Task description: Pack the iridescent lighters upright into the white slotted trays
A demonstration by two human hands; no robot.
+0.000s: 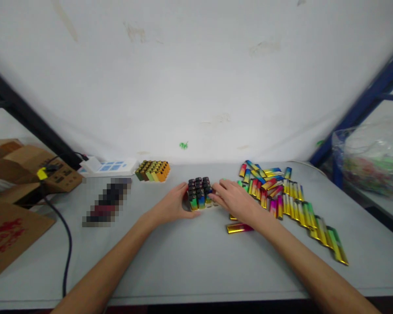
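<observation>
A block of lighters (198,192) with black tops and green, blue and yellow bodies stands upright in a pale tray (208,206). Round the tray's left side curls my left hand (173,204), its thumb along the front edge and its fingers behind. My right hand (232,198) is at the block's right side, with bent fingertips closed on a blue and yellow lighter (210,197). The palm hides part of the tray. Beyond my right wrist lie many shiny multicoloured lighter-shaped pieces (291,207), some partly covered by my arm.
A second block of yellow and dark lighters (152,171) stands at the back left, beside a white power strip (118,166). A pixelated patch (108,203) lies nearby. Cardboard boxes (62,176) and a black cable (67,231) occupy the left. A clear plastic bag (373,161) is at right.
</observation>
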